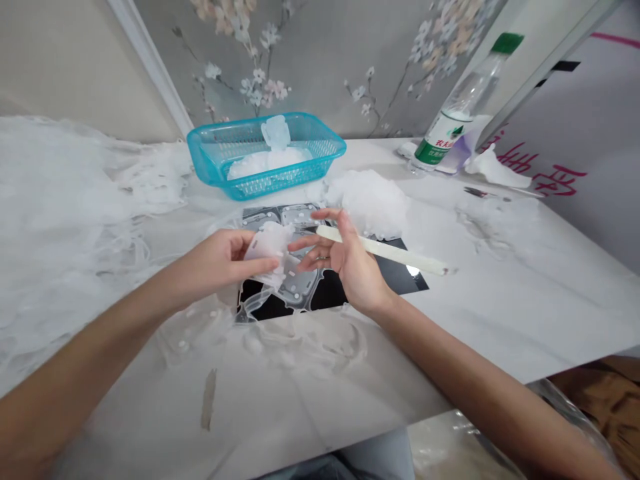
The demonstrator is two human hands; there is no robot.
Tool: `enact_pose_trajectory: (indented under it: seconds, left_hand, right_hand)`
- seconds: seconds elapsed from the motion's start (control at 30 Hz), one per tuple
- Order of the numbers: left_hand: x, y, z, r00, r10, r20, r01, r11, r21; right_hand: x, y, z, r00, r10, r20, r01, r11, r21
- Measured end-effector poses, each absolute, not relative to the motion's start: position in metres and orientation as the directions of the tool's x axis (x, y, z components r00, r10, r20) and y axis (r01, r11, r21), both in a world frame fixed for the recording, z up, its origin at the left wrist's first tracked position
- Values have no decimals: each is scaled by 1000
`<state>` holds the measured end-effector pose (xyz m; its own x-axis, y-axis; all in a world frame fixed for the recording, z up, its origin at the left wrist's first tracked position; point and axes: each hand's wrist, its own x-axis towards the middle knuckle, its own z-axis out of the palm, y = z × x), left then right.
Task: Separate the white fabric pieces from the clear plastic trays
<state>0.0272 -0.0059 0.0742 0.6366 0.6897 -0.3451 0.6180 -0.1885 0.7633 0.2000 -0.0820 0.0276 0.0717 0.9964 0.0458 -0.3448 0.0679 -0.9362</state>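
My left hand pinches a translucent whitish sheet piece with small slots, thumb on the near side. Just to the right, my right hand has its fingers spread toward that piece. A long cream-handled tool, slim like a craft knife, lies held between thumb and palm, its narrow end pointing left. Whether it has a blade is hard to make out. Beneath both hands lies a dark flat board bearing several similar translucent cut-outs.
A blue plastic basket at the back holds whitish pieces. Beside it is a heap of translucent pieces. Scrap film covers the table's left side. A green-capped bottle stands at back right, near crumpled paper.
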Motion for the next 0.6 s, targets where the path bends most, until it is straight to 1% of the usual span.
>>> enact_pose_trajectory:
  seconds: [0.07, 0.1, 0.17, 0.23, 0.3, 0.4, 0.47, 0.53, 0.6]
  left_hand:
    - [26, -3, 80, 589, 691, -419, 586, -9, 810]
    - [25, -2, 82, 566, 699, -436, 571, 48, 819]
    - [23, 0, 85, 539, 730, -421, 548, 76, 833]
    - [19, 3, 87, 518, 764, -385, 548, 49, 835]
    - [14, 7, 88, 506, 796, -332, 557, -7, 830]
    - [9, 13, 89, 557, 797, -234, 561, -154, 813]
    - [9, 14, 88, 587, 775, -234, 593, -215, 776]
    - [11, 15, 84, 572, 778, -262, 642, -225, 733]
    - [12, 15, 79, 532, 807, -257, 670, -215, 711]
  right_hand:
    - [202, -81, 24, 168, 983, 74, -321, 126, -939]
    - [202, -81, 24, 186, 979, 84, -284, 135, -949]
    - [202, -83, 27, 178, 980, 87, -182, 120, -976]
    - [199, -86, 31, 147, 985, 90, -88, 103, -991]
    - [197, -89, 33, 121, 988, 94, -45, 100, -994]
    - [195, -90, 31, 99, 992, 79, -47, 84, -995]
    - [194, -89, 28, 105, 993, 59, -63, 66, -996]
    - [192, -89, 26, 106, 994, 42, -88, 51, -995]
    - [190, -89, 26, 116, 993, 19, -121, 33, -992]
